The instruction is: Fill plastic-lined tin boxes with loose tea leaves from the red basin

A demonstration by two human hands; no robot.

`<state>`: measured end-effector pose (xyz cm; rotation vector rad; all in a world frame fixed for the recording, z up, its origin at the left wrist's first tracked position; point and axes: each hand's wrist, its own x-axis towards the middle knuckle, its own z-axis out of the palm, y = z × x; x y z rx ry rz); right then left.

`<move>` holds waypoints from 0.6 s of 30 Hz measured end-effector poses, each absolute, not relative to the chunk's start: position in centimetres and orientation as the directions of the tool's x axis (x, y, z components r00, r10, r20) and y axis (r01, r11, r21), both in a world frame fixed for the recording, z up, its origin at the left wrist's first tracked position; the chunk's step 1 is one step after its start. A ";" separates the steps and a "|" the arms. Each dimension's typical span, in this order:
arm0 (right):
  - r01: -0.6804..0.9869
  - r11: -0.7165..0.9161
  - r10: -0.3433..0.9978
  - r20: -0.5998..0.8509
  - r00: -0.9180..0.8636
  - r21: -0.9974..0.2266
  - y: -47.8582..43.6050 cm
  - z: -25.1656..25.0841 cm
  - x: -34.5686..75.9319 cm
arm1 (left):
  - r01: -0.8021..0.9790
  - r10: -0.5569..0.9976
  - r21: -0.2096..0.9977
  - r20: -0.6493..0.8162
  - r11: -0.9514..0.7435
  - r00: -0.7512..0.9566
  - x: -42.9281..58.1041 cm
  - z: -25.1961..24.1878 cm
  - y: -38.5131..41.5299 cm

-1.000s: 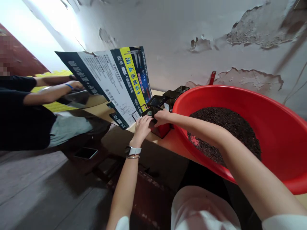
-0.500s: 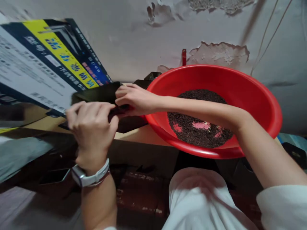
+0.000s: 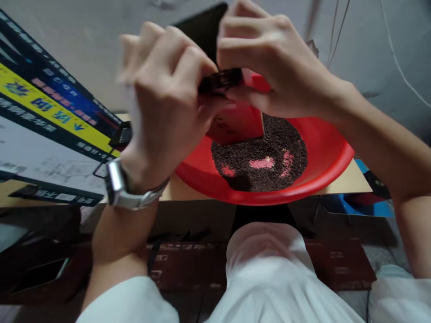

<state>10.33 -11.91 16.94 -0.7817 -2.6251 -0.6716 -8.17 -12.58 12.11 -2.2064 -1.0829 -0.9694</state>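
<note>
Fingers [image 3: 175, 63] of the left hand [image 3: 161, 103] and right hand [image 3: 276, 67] are closed on the black rim of a small red box [image 3: 235, 125]. It hangs over a red basin [image 3: 325, 154] of dark granules [image 3: 289, 143].

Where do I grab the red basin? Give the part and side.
Probably by the out-turned rim of the red basin, at both sides, coming from under the lip: its walls are wide and smooth, and the loose dark leaves inside need it kept level.
</note>
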 end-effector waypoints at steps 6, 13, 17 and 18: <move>0.709 0.695 0.645 0.332 -0.688 0.118 -7.0 10.0 16.8 | 0.785 0.701 -0.139 0.376 -0.604 0.606 -1.3 9.0 -6.5; 0.695 0.699 0.701 0.355 -0.619 -0.169 -2.1 1.1 19.9 | 0.701 0.689 0.040 0.230 -0.712 0.687 1.3 2.7 -2.5; 0.694 0.690 0.715 0.341 -0.611 -0.204 -2.1 0.7 20.0 | 0.656 0.667 0.142 0.268 -0.741 0.696 0.9 1.3 -1.7; 0.697 0.686 0.719 0.340 -0.606 -0.208 -2.1 0.7 20.0 | 0.653 0.663 0.139 0.272 -0.745 0.698 0.8 1.1 -1.6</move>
